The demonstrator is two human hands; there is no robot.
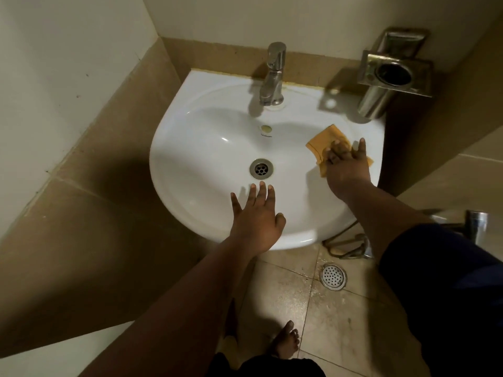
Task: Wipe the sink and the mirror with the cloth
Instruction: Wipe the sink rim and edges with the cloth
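Note:
A white wall-mounted sink [206, 148] fills the middle of the view, with a metal drain [261, 167] in its bowl and a chrome tap [273, 74] at the back. An orange cloth [322, 142] lies on the sink's right inner slope. My right hand [347, 167] presses flat on the cloth with its fingers spread. My left hand [257, 213] rests open over the sink's front rim, fingers straight and pointing toward the drain. The mirror is out of view.
A metal holder with a round cup opening [394, 74] hangs on the wall at the sink's back right. Tan tiled walls close in on both sides. A floor drain [333, 276] and pipework [348, 246] lie below the sink. A bare foot [285, 341] stands on the tiles.

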